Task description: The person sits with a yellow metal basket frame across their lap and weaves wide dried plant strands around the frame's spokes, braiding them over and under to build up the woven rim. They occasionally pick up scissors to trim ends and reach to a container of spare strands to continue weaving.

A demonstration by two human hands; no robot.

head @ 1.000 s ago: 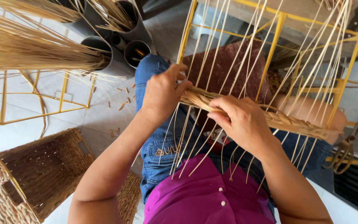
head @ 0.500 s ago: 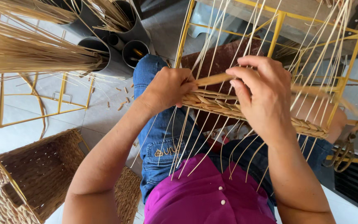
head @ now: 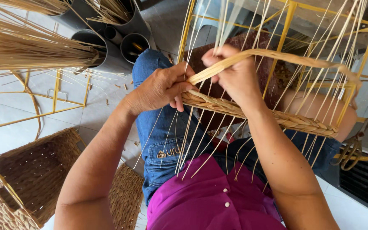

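right hand point(head: 235, 79) has risen since the earlier frame, now pinching the flat straw strand point(head: 277, 56) and drawing it upward; left hand point(head: 162, 87) presses closed on the braided band point(head: 252, 113) woven across the yellow frame point(head: 292, 25).

1. I see the metal frame point(head: 287, 25) painted bright yellow.
2. The woven band point(head: 252, 111) on it is golden tan, with a braided pattern.
3. The loose strand point(head: 277, 55) is pale straw colour.
4. The jeans point(head: 158, 140) are blue, the shirt point(head: 209, 200) is magenta with white buttons.
5. The tubes point(head: 107, 59) are dark grey.
6. The finished basket point(head: 26, 179) is brown.
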